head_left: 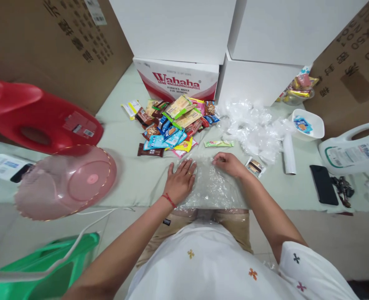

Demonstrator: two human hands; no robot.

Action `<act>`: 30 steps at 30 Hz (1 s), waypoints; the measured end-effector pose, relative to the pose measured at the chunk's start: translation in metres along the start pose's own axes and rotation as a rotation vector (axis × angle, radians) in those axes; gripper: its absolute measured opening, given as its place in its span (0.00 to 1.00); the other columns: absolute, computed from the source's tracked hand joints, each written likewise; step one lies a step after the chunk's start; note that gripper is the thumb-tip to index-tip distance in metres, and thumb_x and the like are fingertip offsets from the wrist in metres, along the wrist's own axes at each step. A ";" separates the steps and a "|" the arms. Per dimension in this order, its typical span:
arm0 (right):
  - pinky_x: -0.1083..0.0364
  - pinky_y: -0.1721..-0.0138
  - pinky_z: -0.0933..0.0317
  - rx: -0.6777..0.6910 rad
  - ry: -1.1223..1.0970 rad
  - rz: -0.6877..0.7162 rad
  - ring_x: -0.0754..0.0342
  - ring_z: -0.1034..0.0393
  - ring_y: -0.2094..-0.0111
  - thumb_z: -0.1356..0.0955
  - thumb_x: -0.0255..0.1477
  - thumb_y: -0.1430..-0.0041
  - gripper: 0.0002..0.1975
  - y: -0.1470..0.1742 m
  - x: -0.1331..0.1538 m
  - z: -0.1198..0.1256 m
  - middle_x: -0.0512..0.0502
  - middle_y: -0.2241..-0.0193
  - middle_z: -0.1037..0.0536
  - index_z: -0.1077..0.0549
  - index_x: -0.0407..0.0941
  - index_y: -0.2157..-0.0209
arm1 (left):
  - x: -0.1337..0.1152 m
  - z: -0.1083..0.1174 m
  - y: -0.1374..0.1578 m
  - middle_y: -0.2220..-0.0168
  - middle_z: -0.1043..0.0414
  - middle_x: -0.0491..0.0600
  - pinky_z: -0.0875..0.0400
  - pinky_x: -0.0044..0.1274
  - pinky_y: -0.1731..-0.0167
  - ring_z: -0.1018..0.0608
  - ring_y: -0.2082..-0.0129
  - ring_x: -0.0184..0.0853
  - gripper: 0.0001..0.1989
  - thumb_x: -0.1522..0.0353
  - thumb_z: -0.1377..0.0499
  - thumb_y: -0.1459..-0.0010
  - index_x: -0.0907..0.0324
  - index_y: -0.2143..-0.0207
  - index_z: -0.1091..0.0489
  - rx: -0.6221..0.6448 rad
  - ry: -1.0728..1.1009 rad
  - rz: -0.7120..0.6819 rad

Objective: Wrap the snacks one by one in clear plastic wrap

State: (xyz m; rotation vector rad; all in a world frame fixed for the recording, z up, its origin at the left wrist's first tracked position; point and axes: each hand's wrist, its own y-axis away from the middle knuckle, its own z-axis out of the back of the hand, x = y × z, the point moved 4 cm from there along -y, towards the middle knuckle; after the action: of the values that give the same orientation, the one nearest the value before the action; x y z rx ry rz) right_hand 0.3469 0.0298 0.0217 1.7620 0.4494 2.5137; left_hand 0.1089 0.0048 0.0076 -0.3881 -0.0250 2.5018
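Note:
A clear plastic bag [214, 187] lies spread at the table's front edge, before my body. My left hand [180, 181], with a red string at the wrist, rests flat on the bag's left side, fingers stretched out. At the bag's upper right corner, my right hand [230, 163] is closed, thumb and index finger pinching the plastic. Just beyond the bag lies a green snack stick packet [219, 143]. A heap of wrapped snacks [178, 123] is piled farther back. To the right of my right hand sits a small flat packet [255, 167].
Crumpled clear bags [253, 129] lie at right, near a white roll [288, 156] and a white bowl [315, 125]. A phone [324, 184], keys [342, 191] and a white jug [353, 146] are farther right. At left are a pink bowl [106, 166] and a red jug [51, 110]. Boxes [178, 79] stand behind.

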 end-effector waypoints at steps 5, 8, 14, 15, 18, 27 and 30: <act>0.59 0.75 0.50 -0.177 -0.186 -0.120 0.61 0.45 0.79 0.27 0.41 0.52 0.16 0.009 -0.011 0.034 0.52 0.74 0.25 0.28 0.44 0.67 | 0.002 -0.002 -0.001 0.28 0.43 0.52 0.59 0.53 0.30 0.38 0.29 0.45 0.25 0.63 0.56 0.27 0.51 0.30 0.39 0.008 0.003 0.012; 0.59 0.78 0.53 -0.238 -0.198 -0.125 0.61 0.48 0.80 0.28 0.42 0.52 0.16 0.007 -0.014 0.044 0.54 0.76 0.27 0.29 0.45 0.67 | 0.002 -0.004 -0.001 0.27 0.43 0.52 0.59 0.53 0.30 0.38 0.28 0.44 0.25 0.63 0.56 0.27 0.51 0.30 0.39 0.019 0.004 0.020; 0.56 0.68 0.46 -0.436 0.383 -0.070 0.54 0.37 0.72 0.34 0.32 0.45 0.05 0.006 -0.009 0.082 0.50 0.75 0.27 0.28 0.45 0.68 | 0.003 0.001 -0.001 0.27 0.45 0.53 0.58 0.56 0.31 0.39 0.28 0.46 0.26 0.60 0.55 0.27 0.51 0.29 0.41 0.019 0.004 0.068; 0.55 0.67 0.45 -0.467 0.499 -0.086 0.53 0.35 0.71 0.35 0.31 0.43 0.05 0.010 -0.009 0.088 0.49 0.74 0.25 0.28 0.45 0.68 | 0.003 0.001 -0.002 0.27 0.46 0.53 0.58 0.57 0.31 0.40 0.28 0.46 0.27 0.60 0.55 0.27 0.51 0.29 0.41 0.019 0.005 0.077; 0.54 0.66 0.44 -0.569 0.742 -0.115 0.51 0.32 0.68 0.36 0.34 0.37 0.11 0.030 -0.009 0.098 0.43 0.62 0.22 0.25 0.45 0.60 | 0.002 -0.003 -0.006 0.26 0.47 0.53 0.60 0.59 0.32 0.41 0.27 0.47 0.26 0.58 0.54 0.27 0.50 0.30 0.41 0.035 0.018 0.071; 0.52 0.62 0.40 -0.369 0.948 -0.212 0.46 0.26 0.60 0.36 0.36 0.31 0.16 0.043 -0.006 0.076 0.38 0.52 0.22 0.21 0.45 0.51 | -0.002 0.016 -0.024 0.27 0.44 0.52 0.61 0.57 0.31 0.42 0.27 0.47 0.25 0.60 0.55 0.26 0.51 0.31 0.38 0.002 0.083 -0.023; 0.52 0.60 0.39 -0.352 0.968 -0.031 0.45 0.26 0.57 0.37 0.33 0.31 0.15 0.018 0.026 0.067 0.41 0.56 0.19 0.21 0.46 0.52 | 0.010 0.028 -0.012 0.31 0.36 0.53 0.59 0.52 0.30 0.40 0.28 0.44 0.23 0.62 0.54 0.26 0.53 0.34 0.34 -0.071 0.085 -0.040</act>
State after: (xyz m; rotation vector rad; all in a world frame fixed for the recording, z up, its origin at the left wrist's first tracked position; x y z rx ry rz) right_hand 0.4020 0.0323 0.0712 0.3447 0.0223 3.0066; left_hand 0.0997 0.0221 0.0333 -0.5186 -0.0870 2.4472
